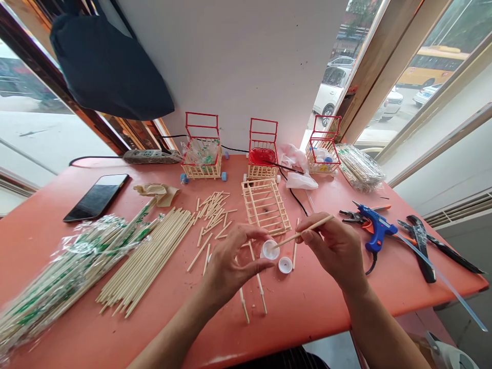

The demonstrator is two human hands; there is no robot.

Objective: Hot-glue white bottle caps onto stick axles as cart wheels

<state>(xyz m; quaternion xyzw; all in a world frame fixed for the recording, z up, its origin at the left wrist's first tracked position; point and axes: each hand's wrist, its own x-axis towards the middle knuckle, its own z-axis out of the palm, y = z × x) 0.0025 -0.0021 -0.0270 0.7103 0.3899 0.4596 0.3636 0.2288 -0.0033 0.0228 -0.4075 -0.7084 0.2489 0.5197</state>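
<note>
My left hand (230, 261) pinches a small white bottle cap (270, 250) between thumb and fingers above the red table (49, 246). My right hand (333, 246) grips a thin wooden stick (303, 233), and the stick's tip touches the cap's inside. A second white cap (285, 265) lies on the table just below the first. A small wooden lattice frame (266, 206) lies flat just beyond my hands.
Loose chopsticks (154, 256) and wrapped packs (65, 271) lie at left, cut stick pieces (213, 207) in the middle. Three small stick carts (202, 148) stand at the back. A blue glue gun (374, 228), pliers (421, 243) and a phone (96, 197) also lie here.
</note>
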